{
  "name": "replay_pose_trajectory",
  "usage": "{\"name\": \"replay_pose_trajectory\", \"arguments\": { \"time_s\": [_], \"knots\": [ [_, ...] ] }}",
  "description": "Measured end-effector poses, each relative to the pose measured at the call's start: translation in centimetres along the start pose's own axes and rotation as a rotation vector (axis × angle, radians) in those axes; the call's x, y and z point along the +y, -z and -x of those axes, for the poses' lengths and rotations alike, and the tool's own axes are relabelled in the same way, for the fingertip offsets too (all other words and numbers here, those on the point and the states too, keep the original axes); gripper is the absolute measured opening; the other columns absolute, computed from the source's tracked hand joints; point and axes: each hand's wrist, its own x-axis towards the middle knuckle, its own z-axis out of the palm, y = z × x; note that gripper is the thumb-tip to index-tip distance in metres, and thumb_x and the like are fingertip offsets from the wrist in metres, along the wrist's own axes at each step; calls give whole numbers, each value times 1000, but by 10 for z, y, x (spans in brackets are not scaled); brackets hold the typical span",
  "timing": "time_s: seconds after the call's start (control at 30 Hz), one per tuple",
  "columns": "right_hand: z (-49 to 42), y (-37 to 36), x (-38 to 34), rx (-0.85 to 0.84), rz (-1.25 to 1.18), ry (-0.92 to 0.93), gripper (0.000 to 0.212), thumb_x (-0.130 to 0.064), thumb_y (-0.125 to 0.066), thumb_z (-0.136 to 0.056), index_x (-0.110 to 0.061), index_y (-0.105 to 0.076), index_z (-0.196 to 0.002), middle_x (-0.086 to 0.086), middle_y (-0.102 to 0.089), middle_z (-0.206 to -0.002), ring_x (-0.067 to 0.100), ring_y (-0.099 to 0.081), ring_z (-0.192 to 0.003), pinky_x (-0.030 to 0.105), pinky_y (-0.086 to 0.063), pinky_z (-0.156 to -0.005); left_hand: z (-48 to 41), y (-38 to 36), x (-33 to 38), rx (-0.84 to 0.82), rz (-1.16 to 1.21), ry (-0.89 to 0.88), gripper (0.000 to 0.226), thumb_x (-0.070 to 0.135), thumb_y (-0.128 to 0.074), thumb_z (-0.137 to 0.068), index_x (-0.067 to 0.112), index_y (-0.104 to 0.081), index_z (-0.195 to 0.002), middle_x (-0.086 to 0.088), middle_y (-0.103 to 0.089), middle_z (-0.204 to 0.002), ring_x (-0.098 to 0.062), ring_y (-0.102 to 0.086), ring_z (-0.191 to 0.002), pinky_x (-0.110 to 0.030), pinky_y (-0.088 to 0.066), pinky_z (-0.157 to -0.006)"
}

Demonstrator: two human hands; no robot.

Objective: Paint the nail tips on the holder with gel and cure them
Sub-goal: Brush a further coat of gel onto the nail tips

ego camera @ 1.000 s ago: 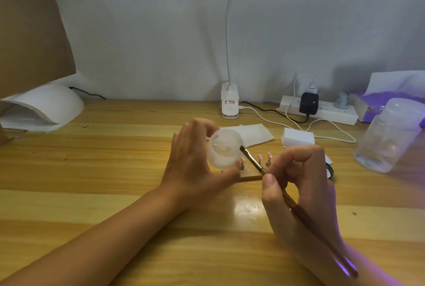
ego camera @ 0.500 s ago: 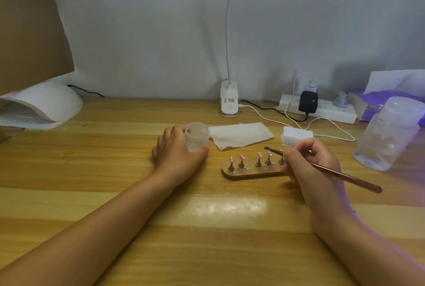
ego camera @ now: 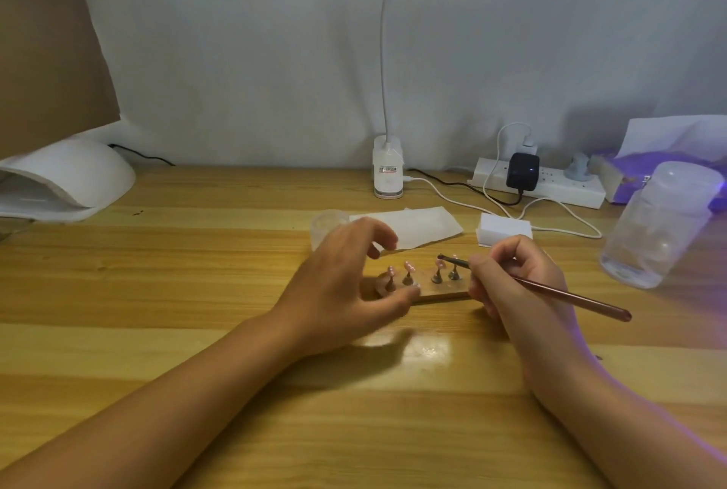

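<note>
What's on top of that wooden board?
Four stands with pink nail tips show on the board. The left hand covers one end, the right hand the other, hiding any more.

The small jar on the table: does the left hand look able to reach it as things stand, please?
Probably yes: the small jar stands just beyond the left hand, which holds nothing, and nothing lies between them.

A home nail desk — curing lamp [ego camera: 67, 181], power strip [ego camera: 539, 185] — against a draped sheet [ego camera: 275, 56].

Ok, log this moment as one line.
step: painting | left hand: open, arched over holder left end | right hand: grips brush, tip by a nail tip | gel jar: on table, free
</note>
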Motion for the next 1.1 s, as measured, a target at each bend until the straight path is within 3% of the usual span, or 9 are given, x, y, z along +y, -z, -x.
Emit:
{"name": "replay_pose_trajectory", "arguments": {
  "time_s": [0.07,0.23,0.43,0.7,0.83,1.03,1.1],
  "knots": [
    [-1,0,1,-2,23,1,10,-17,-64,-89,-12,-57,-85,-2,-61,-61,1,-52,-51,16,-40,-50,0,-2,-2,-110,-82,-17,57,70,-57,-76,35,-45,-120,20,-52,-114,0,-50,-101,-29,-51,-83],
    [0,0,3,2,65,21,11,-18,-65,-88,-11,-57,-85,2,-59,-64,3,-49,-52,16,-40,-48,1,-4,-6,-80,-70,-62,40,60,-57,-84,33,-52,-112,18,-57,-104,-4,-51,-96,-34,-49,-79],
    [0,-2,3,18,141,30,11,-22,-66,-88,-16,-58,-85,3,-62,-69,7,-57,-61,31,-50,-61,0,-4,-6,-92,-79,-75,38,59,-57,-86,31,-54,-112,17,-58,-106,-5,-52,-96,-34,-49,-80],
    [1,-1,0,15,118,20,12,-23,-65,-84,-16,-56,-80,-1,-58,-66,28,-59,-75,54,-54,-76,0,-4,-7,-96,-83,-78,36,56,-59,-88,30,-55,-113,15,-59,-107,-7,-51,-97,-34,-48,-81],
    [1,-2,-1,9,109,20,13,-24,-64,-83,-15,-55,-80,-11,-57,-61,19,-56,-71,50,-55,-74,1,-4,-8,-96,-87,-81,36,58,-57,-87,31,-56,-112,15,-58,-106,-7,-51,-97,-35,-47,-81],
    [1,0,-2,18,74,10,11,-15,-61,-88,-8,-55,-81,-10,-51,-58,20,-50,-69,54,-53,-76,1,-4,-8,-98,-93,-78,34,56,-58,-88,32,-56,-112,15,-58,-107,-7,-51,-97,-35,-48,-81],
    [1,0,-2,17,51,10,10,-14,-61,-88,-10,-56,-81,-6,-51,-61,20,-49,-69,50,-51,-71,1,-5,-8,-98,-96,-77,34,56,-58,-88,32,-56,-113,15,-58,-107,-7,-51,-98,-35,-48,-82]
  ]
}}
